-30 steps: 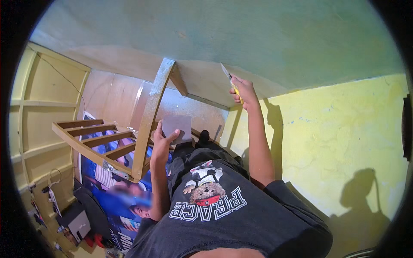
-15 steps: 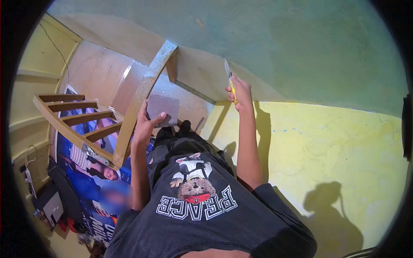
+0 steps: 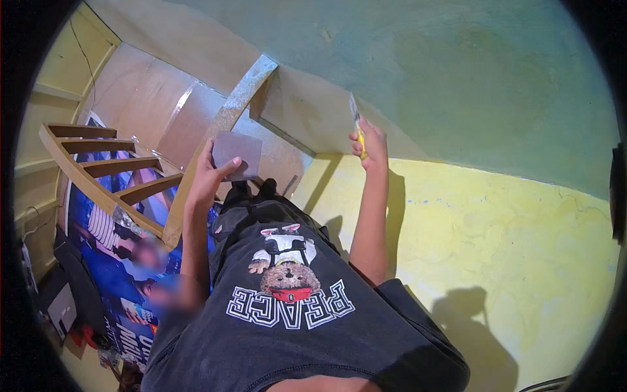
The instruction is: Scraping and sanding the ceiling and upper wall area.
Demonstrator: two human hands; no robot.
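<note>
My left hand (image 3: 207, 171) is closed on a thin, square, greyish-brown plate (image 3: 240, 151), with the thumb lying across its lower face. At the right, my raised right hand (image 3: 373, 145) grips a putty knife (image 3: 360, 138) by its yellow handle. The knife's pale blade (image 3: 354, 108) points up and away from me, in front of the border between bare plaster and the green-painted wall (image 3: 457, 72). Whether the blade touches the wall, I cannot tell.
A curved wooden ladder-like frame (image 3: 75, 166) with several rungs stands at the left, joined to a long wooden beam (image 3: 235, 98). Beneath it lies a printed blue banner (image 3: 98, 255). A yellow wall (image 3: 483, 222) runs close along my right side.
My left hand and the plate have shifted slightly up and left in the picture. The right hand with the putty knife sits slightly lower and further right. The whole view has tilted a little.
</note>
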